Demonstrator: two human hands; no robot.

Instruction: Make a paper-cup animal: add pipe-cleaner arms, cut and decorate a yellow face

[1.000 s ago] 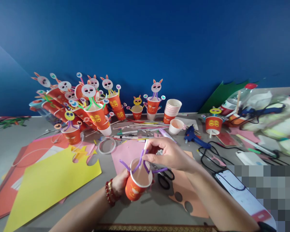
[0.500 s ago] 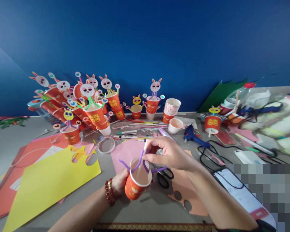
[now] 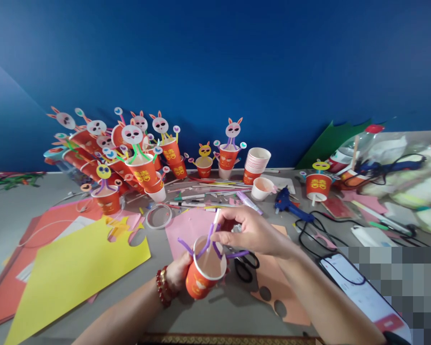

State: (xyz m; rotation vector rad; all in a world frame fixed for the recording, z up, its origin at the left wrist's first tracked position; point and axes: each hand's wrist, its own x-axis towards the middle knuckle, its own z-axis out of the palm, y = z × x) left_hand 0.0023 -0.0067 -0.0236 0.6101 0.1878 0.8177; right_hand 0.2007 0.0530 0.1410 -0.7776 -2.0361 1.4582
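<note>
A red paper cup [image 3: 200,281] with gold print is tilted so that its white inside faces me. My left hand [image 3: 179,274], a beaded bracelet at its wrist, is closed around the cup from the left. Purple pipe cleaners [image 3: 185,246] stick out past the rim on both sides and also run upward inside. A thin white stick [image 3: 217,216] rises from the cup between them. Over the rim, my right hand [image 3: 253,232] pinches the stick and the upper purple ends between thumb and fingers. The exact contact is partly hidden by the fingers.
Black scissors [image 3: 243,274] lie right of the cup, on peach paper [image 3: 285,273]. Yellow paper [image 3: 82,263] covers the left side. Behind are finished rabbit cups [image 3: 141,175], stacked cups [image 3: 255,165] and a blue glue gun [image 3: 290,206] with a cable. A phone [image 3: 359,292] lies right.
Both hands keep almost the same hold on the cup and stick. The view has shifted slightly, and the background things sit a little further right.
</note>
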